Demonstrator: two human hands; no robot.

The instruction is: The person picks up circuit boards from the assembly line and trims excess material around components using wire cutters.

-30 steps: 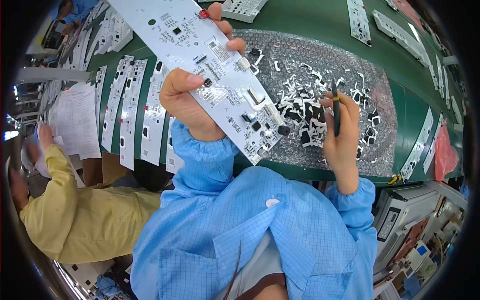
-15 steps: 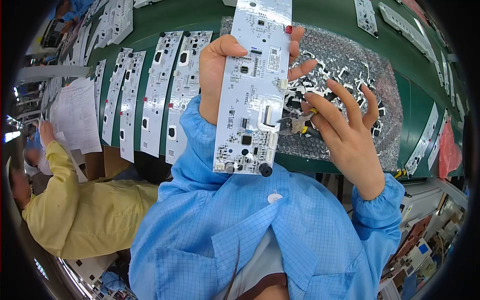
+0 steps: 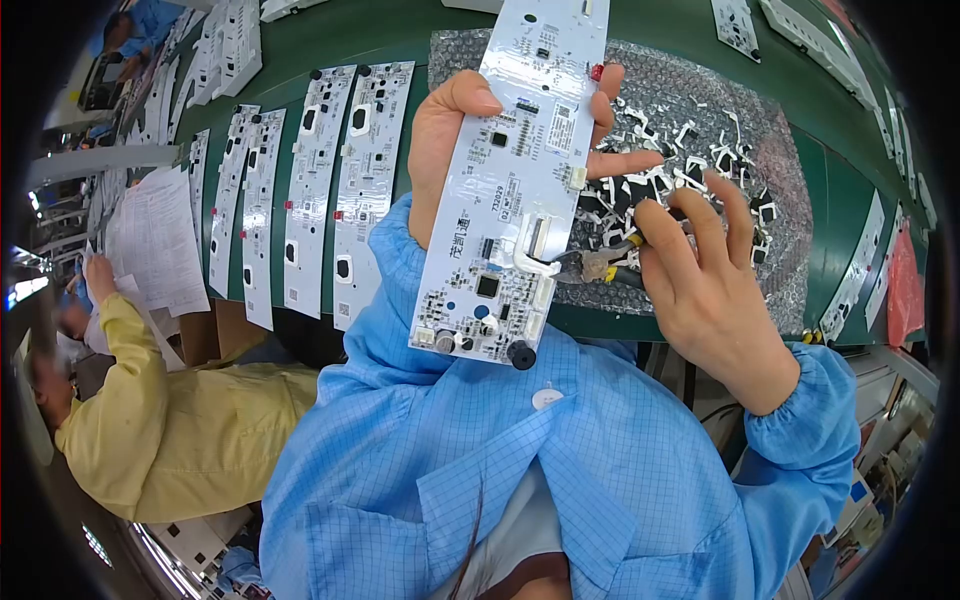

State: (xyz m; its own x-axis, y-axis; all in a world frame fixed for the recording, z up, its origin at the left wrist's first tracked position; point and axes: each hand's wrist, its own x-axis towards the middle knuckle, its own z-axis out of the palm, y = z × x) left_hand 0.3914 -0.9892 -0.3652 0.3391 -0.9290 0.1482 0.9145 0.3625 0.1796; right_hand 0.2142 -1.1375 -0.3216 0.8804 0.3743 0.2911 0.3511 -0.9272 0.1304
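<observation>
My left hand (image 3: pixel 437 145) grips a long white circuit board (image 3: pixel 475 195) from beneath, thumb on its left edge and fingertips past the right edge. Dark chips, connectors and a red part sit on the board. Near its lower end is a white plastic clip (image 3: pixel 536 264). My right hand (image 3: pixel 705 300) is closed around nippers (image 3: pixel 600 267) with dark and yellow handles. Their jaw tips meet the board's right edge beside that clip; whether they bite on it I cannot tell. Part of the handles is hidden by the fingers.
Bubble wrap (image 3: pixel 770 130) under the hands carries many small white and black plastic pieces (image 3: pixel 690 150). Several similar boards (image 3: pixel 375 150) lie in a row at left on the green table (image 3: pixel 400 40). A co-worker in a yellow sleeve (image 3: pixel 130 350) sits left, by paper sheets (image 3: pixel 155 235). A red bag (image 3: pixel 903 290) is at right.
The board has tilted, its top swinging right and its lower end left. My right hand and the nippers have shifted slightly right and down, with the jaws still by the white clip.
</observation>
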